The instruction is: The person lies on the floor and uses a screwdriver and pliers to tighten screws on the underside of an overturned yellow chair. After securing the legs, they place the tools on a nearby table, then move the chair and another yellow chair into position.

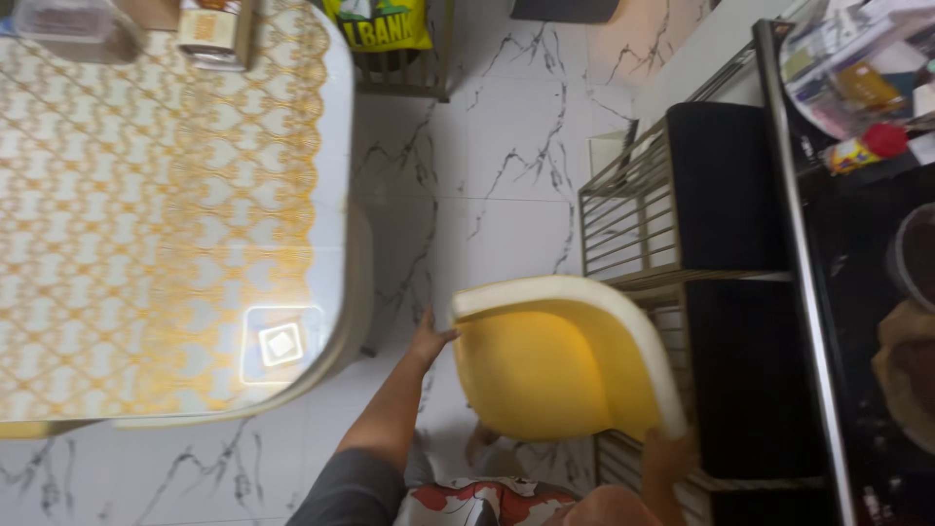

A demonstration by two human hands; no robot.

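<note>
You're holding a yellow chair [555,365] by its shell, one hand on each side, so the chair sits right between your hands and directly in front of your body, over the white marble floor [506,136]. Your left hand [429,341] touches the chair's left edge, just below the pale rim; fingers look bent against the shell, palm side in, though blur hides how tightly they wrap. Your right hand [664,458] is at the chair's lower right corner, touching the rim there; most of it is tucked behind the edge, so you can't tell whether it's curled around or pressed flat.

The chair's long axis runs roughly left to right across the view, with the curved pale rim on top and sweeping down the right side. The yellow face is turned towards you. It's tilted, not standing square; legs aren't visible.

Left hand sits higher and farther out; right hand is lower and closer to your body. Both look equally engaged.

The table [175,195] with the lace-patterned cover is to the left, apart from the chair. The metal rack [633,214] with black cushions is just beside the chair's right edge, very near.
</note>
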